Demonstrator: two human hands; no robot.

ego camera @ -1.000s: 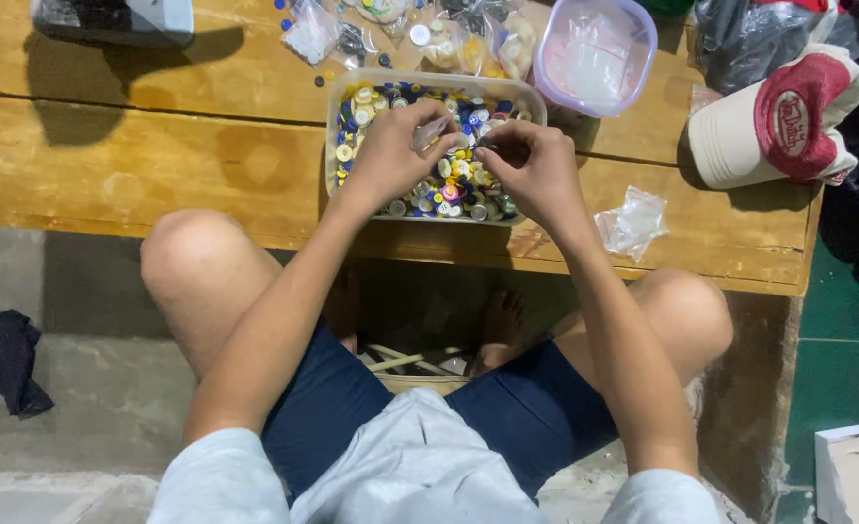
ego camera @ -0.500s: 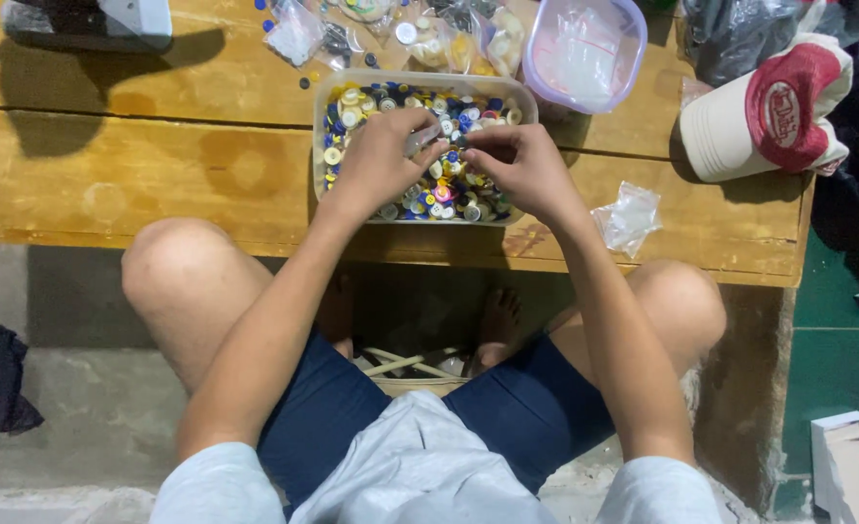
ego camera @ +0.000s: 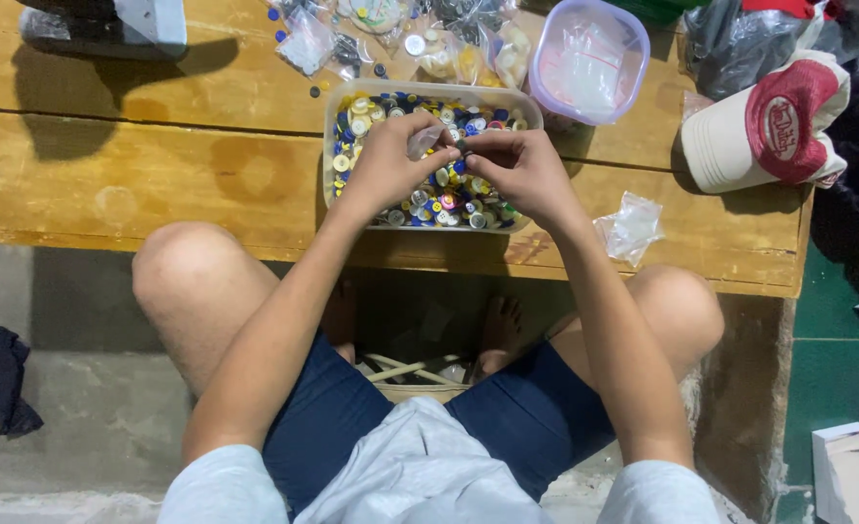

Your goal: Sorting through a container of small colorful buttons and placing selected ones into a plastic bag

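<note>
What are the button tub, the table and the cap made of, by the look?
Tub: clear, slightly glossy plastic; the buttons show through its wall. Table: bare wood planks with visible grain and stains. Cap: likely fabric, red front with a cream brim; soft, matte.

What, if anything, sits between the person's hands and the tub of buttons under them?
Nothing visible. The left hand and right hand hang directly over the open tub of buttons, with no lid on it. Their fingers meet around a small clear bag, which sits above the buttons rather than blocking them.
</note>
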